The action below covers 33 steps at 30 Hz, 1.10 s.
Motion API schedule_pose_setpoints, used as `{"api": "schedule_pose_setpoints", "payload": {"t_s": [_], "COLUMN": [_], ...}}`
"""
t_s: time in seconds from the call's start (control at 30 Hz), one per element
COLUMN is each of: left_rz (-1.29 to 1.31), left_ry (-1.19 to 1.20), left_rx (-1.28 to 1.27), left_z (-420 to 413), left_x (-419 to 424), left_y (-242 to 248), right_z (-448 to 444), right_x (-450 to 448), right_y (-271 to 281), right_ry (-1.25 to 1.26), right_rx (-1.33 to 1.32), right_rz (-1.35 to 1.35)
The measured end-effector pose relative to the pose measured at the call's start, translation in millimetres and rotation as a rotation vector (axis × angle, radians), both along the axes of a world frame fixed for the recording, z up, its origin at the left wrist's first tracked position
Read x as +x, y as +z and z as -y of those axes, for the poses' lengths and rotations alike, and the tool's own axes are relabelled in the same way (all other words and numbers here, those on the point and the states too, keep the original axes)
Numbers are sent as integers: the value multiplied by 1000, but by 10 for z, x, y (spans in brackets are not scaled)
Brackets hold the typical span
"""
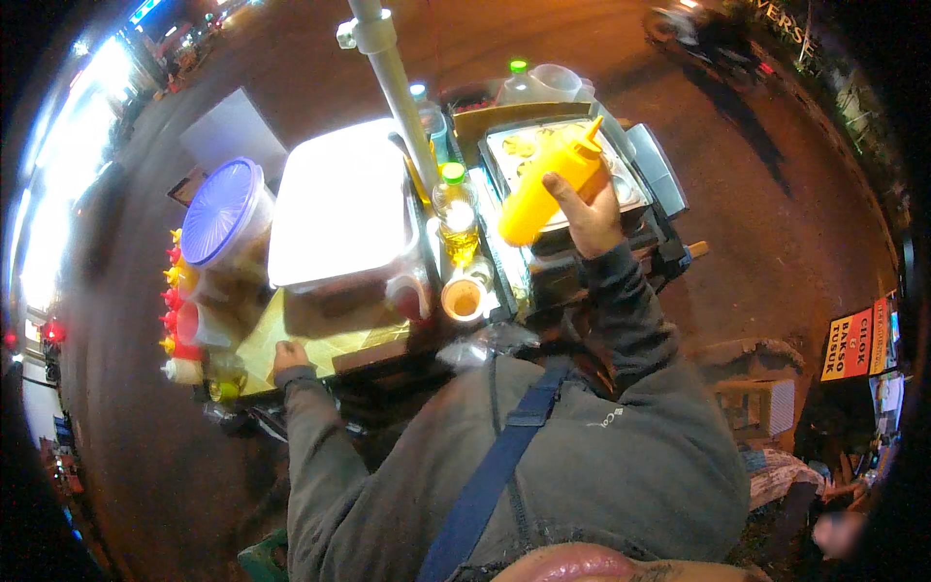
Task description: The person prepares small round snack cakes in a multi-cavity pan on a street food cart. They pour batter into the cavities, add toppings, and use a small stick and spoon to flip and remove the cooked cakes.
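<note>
A yellow plastic squeeze bottle is gripped in my right hand, tilted with its nozzle towards the upper right. It is over a cooking plate with round moulds, where yellowish food shows in some hollows. My left hand rests with curled fingers at the front edge of a yellow-green surface; whether it holds anything is hidden. Between the hands stand a clear bottle of yellow oil with a green cap and a cup of brownish content.
A large container with a brightly lit white lid stands left of a metal pole. Further left are a blue-lidded tub and several red and yellow squeeze bottles. A motorcycle is on the road; another person is at lower right.
</note>
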<state>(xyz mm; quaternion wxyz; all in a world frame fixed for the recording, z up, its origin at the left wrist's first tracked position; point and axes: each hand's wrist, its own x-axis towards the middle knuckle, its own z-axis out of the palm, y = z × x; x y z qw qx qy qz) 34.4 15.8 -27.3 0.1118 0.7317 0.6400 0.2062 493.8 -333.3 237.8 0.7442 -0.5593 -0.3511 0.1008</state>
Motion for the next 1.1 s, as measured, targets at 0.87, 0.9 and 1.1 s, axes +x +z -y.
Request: {"api": "schedule_pose_setpoints", "payload": {"t_s": [0.87, 0.9, 1.1], "left_rz": [68, 61, 73], "left_ry": [-45, -54, -74], "left_rx": [63, 77, 113], "left_z": [-6, -10, 25], "left_x": [-19, -25, -6], "left_y": [-81, -90, -49], "right_z": [236, 280, 504], "right_x": [1665, 1685, 1686], "right_y": [19, 35, 1], "right_ry": [-516, -524, -561], "right_rx": [-958, -979, -974], "right_rz": [1819, 1818, 1828]}}
